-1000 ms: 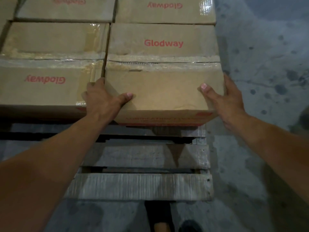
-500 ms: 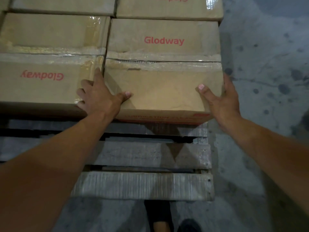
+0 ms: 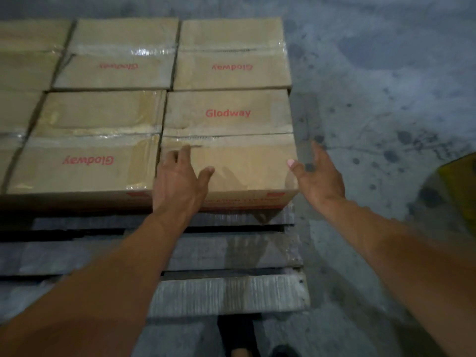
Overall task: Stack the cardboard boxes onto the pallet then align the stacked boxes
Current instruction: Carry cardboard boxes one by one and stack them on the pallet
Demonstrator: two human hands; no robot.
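The nearest box sat on the pallet, tight against its neighbours. The left hand lay flat on its top, fingers straight, thumb splayed. The right hand hung beside its right edge, fingers spread; contact was unclear. The leftmost neighbours ran out of view.

6 cardboard boxes, 2 cut off at the left edge; 1 wooden pallet; 2 hands, left hand and right hand.
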